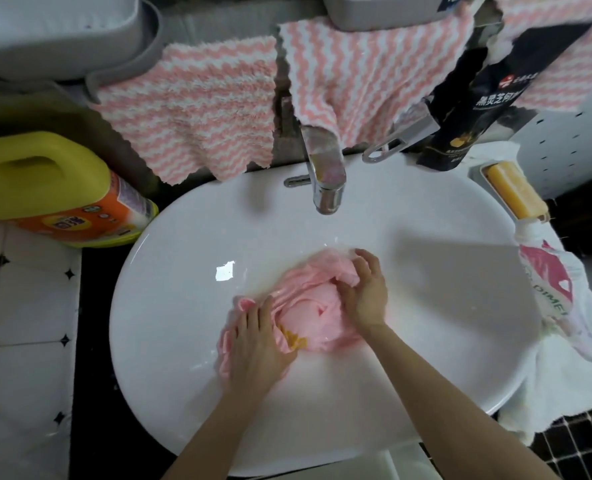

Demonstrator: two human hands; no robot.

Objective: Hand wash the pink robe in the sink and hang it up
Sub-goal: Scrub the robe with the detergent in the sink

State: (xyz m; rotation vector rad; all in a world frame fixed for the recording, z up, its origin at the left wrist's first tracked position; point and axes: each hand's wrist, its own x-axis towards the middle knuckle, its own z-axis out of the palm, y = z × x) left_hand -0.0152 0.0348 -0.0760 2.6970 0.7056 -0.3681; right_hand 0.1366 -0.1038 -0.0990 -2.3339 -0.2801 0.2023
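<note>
The pink robe (pixel 313 311) lies bunched and wet in the bottom of the white sink (pixel 183 258), with a yellow patch showing at its near edge. My left hand (pixel 258 344) grips the robe's left side, fingers curled into the cloth. My right hand (pixel 365 289) grips the robe's far right part, fingers dug into the folds. The chrome faucet (pixel 325 174) stands at the sink's back edge, and no water runs from it.
A yellow detergent jug (pixel 55 188) lies left of the sink. Pink-and-white striped towels (pixel 197 105) hang behind. A bar of yellow soap (pixel 516 195) sits in a dish at right, near a black pouch (pixel 467 109), a pink-and-white pouch (pixel 544 271) and a white cloth (pixel 564 382).
</note>
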